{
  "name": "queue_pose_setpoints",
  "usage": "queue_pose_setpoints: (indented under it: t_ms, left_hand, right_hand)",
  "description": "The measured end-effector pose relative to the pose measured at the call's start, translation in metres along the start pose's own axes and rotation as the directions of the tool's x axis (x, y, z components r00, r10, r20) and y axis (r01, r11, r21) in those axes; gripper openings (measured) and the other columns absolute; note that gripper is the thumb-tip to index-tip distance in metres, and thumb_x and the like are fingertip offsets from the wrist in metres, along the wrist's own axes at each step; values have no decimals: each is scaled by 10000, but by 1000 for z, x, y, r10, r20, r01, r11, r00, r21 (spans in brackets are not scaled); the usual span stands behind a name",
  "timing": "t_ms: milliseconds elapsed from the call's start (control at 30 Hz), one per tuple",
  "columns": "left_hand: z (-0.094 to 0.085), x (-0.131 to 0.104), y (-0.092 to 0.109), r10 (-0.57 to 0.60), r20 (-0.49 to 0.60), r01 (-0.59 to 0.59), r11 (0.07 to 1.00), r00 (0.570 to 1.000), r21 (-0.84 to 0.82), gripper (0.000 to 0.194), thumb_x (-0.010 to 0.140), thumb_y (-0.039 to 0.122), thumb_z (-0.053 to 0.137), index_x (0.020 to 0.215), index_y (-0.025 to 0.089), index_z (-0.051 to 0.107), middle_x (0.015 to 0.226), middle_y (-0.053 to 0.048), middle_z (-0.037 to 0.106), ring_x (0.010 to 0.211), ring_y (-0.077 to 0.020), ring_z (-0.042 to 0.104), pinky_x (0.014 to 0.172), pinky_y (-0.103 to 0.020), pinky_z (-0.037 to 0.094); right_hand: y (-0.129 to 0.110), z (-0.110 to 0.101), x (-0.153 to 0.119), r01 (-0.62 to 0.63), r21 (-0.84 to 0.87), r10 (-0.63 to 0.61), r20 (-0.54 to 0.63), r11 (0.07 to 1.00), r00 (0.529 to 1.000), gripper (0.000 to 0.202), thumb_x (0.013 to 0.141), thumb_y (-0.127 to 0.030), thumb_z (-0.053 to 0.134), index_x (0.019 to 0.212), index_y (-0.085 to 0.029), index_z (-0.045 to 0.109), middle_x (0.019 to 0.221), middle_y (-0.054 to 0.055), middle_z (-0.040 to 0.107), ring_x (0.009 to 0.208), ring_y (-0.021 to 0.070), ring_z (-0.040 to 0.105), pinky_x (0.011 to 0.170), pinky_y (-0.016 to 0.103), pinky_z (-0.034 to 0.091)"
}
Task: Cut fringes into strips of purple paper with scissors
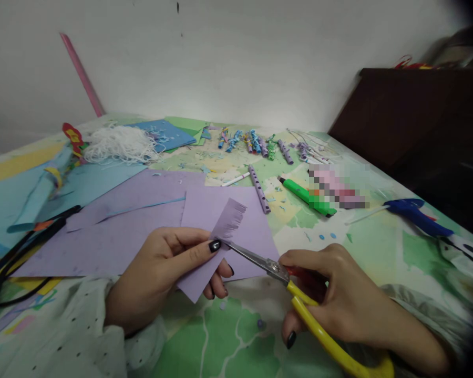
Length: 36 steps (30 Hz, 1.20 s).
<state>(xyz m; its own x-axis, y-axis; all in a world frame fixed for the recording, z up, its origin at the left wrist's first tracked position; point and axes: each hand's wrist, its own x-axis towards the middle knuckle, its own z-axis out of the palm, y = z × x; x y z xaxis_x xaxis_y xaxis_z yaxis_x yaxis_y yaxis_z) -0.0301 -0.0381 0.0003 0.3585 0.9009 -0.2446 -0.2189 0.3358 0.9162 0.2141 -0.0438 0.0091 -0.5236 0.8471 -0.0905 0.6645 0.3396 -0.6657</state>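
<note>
A purple paper strip [203,278] is pinched between the thumb and fingers of my left hand [173,268], tilted up to the right. Its upper right edge is snipped into a fringe. In my right hand [335,294] I grip scissors [319,336] with yellow and red handles. The blades reach the strip's edge beside my left thumb, almost closed. Beneath the strip lies a larger purple paper sheet [256,236]. Just beyond it rests a rolled purple paper tube [259,189] with dark dots.
A green box cutter [307,197] lies right of the sheets, and a blue glue gun [421,215] sits farther right. White string [118,144] is heaped at the back left. Several small fringed paper rolls [254,142] line the back. Black cable [27,257] runs at left.
</note>
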Motion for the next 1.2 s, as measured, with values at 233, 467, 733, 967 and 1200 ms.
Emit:
queue_pose_setpoints:
  t_ms: [233,467,733,967,1200]
  left_hand:
    - [1,1,0,-5,-2,5,1000,1000,-10,172,735,288,769,670,129,747,626,-49,743,494,-127,680,455,-139,526]
    - [1,1,-1,-15,-3,14,1000,1000,-21,156,739,277,766,679,134,749,631,-44,744,497,-127,683,458,-138,526]
    - [0,0,-1,-13,-4,13,1000,1000,-2,166,751,280,756,682,130,750,629,-51,743,492,-127,679,458,-141,527]
    - [1,1,0,-5,-14,4,1000,1000,-18,168,742,279,767,678,125,748,632,-56,745,501,-126,680,454,-133,521]
    - [0,0,-1,-6,-16,5,1000,1000,-23,160,746,274,764,681,128,747,639,-54,747,503,-126,681,465,-139,528]
  right_hand:
    - [-2,1,1,-3,13,3,-12,1000,1000,410,653,-394,819,606,-190,467,493,-93,292,472,76,240,403,196,194]
    - [-1,2,0,-10,22,10,2,1000,1000,439,646,-384,828,599,-189,438,493,-96,287,480,75,234,405,192,194]
    - [0,2,1,-15,29,15,-1,999,1000,400,638,-396,826,617,-193,482,482,-98,301,468,74,246,401,200,192]
    - [-2,4,-2,-54,151,44,66,987,997,297,661,-194,758,656,-202,461,452,-112,361,462,70,245,393,193,175]
    - [-1,3,-1,-36,138,29,47,990,998,278,656,-201,746,648,-199,469,472,-101,351,467,75,261,406,197,184]
